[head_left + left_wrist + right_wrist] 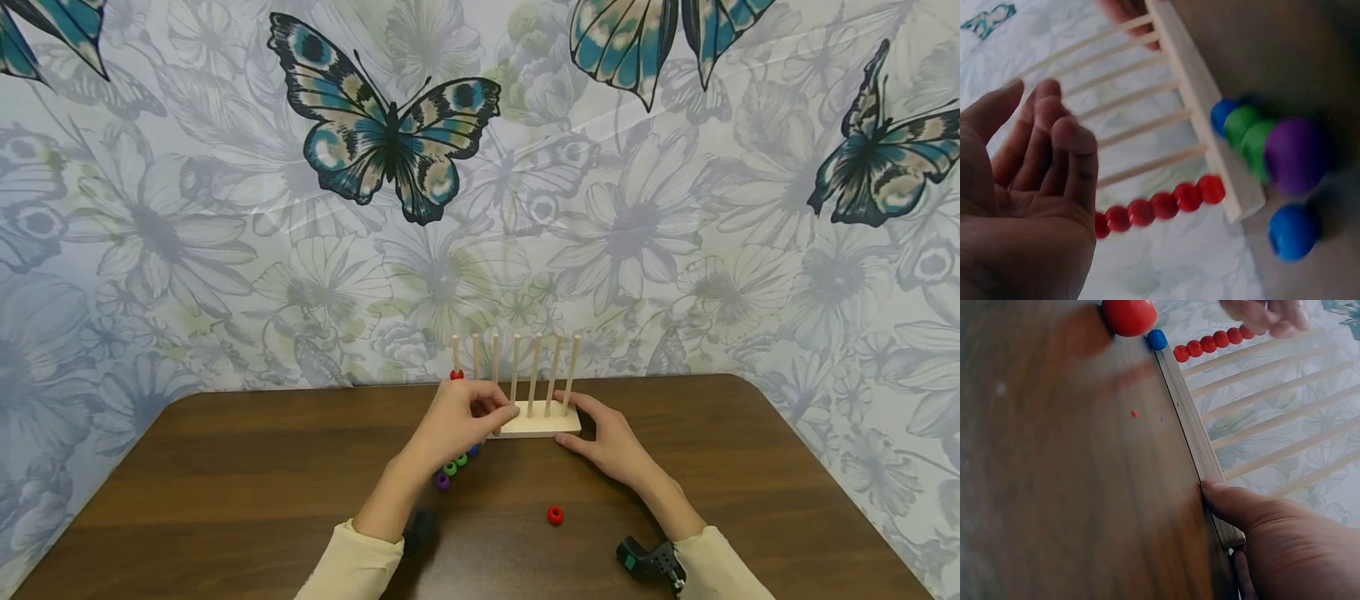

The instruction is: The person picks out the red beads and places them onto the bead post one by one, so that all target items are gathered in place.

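A wooden peg stand (542,425) with a row of upright pegs stands near the table's back edge. Several red beads (1164,205) are stacked on its leftmost peg. My right hand (606,440) grips the right end of the base, its thumb (1235,503) against the front edge. In front of the pegs, just right of the red stack, hovers my left hand (457,421), fingers loosely bent; no bead shows between them in the left wrist view. Purple (1296,155), green (1242,127) and blue beads (1293,232) lie by the stand's left front, partly hidden by that hand in the head view.
A single red bead (555,515) lies on the brown table (262,492), in front of the stand. Behind the table hangs a butterfly-patterned cloth (637,250). A black wrist device (648,560) is strapped at the right sleeve.
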Demonstrator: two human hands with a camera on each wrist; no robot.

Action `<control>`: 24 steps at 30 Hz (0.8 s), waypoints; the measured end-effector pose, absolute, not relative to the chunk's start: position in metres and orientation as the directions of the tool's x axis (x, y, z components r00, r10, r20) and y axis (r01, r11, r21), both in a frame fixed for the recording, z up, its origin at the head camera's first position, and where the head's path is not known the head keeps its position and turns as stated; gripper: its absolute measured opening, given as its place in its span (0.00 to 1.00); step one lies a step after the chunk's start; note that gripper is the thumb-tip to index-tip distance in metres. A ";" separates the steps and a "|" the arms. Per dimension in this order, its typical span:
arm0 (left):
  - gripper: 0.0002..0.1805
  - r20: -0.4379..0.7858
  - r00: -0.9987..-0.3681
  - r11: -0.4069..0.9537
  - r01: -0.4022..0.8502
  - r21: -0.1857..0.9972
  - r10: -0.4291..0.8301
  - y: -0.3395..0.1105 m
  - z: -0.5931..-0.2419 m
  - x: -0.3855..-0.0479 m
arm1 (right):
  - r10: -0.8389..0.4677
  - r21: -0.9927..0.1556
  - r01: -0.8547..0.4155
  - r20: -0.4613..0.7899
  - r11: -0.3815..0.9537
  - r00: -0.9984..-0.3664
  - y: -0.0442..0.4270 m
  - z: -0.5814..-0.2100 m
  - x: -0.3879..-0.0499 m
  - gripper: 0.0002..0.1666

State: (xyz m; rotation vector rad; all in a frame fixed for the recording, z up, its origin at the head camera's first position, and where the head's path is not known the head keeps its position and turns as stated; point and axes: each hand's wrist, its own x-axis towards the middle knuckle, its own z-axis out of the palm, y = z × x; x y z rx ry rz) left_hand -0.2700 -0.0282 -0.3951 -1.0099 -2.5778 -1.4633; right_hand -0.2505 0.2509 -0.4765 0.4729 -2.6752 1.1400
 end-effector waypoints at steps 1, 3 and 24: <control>0.09 0.288 -0.786 0.356 0.530 0.770 0.547 -0.026 -0.398 -0.269 | -0.214 -0.667 -0.366 0.302 0.649 -0.929 0.251 -0.476 -0.250 0.37; 0.08 0.246 -0.770 0.351 0.517 0.781 0.588 -0.021 -0.403 -0.267 | -0.214 -0.667 -0.370 0.307 0.647 -0.927 0.251 -0.476 -0.250 0.37; 0.07 0.029 -0.575 0.279 0.440 0.853 0.818 -0.001 -0.430 -0.255 | -0.219 -0.671 -0.379 0.314 0.637 -0.924 0.250 -0.476 -0.249 0.37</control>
